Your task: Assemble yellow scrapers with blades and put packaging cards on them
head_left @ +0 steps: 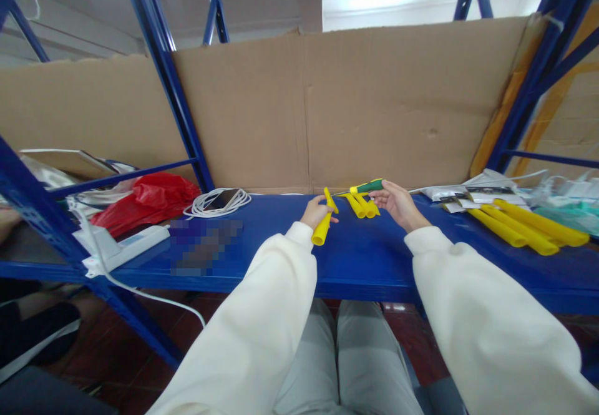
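Observation:
My left hand is closed round a yellow plastic piece whose wide tube end points down toward me. A narrower yellow part rises above my fingers. In my right hand is a screwdriver with a green and yellow handle, held near the handle's end. Its thin shaft points left at the upper part of the yellow piece; whether the tip touches it I cannot tell. Just behind and between my hands, several similar short yellow pieces lie on the blue shelf.
Longer yellow tubes and plastic packets lie at the right. To the left are a coiled white cable, a red bag and a white power strip. A cardboard sheet stands behind, between blue posts.

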{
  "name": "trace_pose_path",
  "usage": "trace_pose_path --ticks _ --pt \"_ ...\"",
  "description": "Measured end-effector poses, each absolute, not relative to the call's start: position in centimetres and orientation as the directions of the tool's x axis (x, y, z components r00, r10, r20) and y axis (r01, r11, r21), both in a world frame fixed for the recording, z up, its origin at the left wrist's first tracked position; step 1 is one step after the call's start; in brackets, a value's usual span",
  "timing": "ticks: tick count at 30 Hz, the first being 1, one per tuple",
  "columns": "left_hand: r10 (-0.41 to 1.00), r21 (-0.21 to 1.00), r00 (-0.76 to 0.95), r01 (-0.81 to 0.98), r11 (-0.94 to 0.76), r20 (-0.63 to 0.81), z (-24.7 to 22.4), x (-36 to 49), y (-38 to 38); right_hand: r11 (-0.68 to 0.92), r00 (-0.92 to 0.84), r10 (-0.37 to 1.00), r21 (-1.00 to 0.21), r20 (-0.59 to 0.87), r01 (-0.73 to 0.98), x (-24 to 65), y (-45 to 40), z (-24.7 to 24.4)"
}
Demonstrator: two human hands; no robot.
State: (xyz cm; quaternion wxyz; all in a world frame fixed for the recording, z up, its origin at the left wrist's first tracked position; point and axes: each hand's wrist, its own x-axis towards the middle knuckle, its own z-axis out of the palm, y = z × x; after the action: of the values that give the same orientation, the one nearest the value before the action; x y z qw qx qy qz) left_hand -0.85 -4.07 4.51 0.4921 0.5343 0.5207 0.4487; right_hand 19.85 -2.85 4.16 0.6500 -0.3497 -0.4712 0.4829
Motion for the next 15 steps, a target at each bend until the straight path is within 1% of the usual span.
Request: trace_pose_path --ticks 8,15 --pt "0.997 0.992 0.061 0.121 0.037 -0.045 4.46 -0.93 -3.96 0.299 0.124 0.953 -0.929 0.278 -0.217 20.00 -2.49 3.80" --pt "0.997 0.991 0.069 0.134 0.025 -0.035 4.49 -0.92 -3.93 0.277 0.161 0.956 -0.937 0.246 -0.212 19.87 -2.56 3.86"
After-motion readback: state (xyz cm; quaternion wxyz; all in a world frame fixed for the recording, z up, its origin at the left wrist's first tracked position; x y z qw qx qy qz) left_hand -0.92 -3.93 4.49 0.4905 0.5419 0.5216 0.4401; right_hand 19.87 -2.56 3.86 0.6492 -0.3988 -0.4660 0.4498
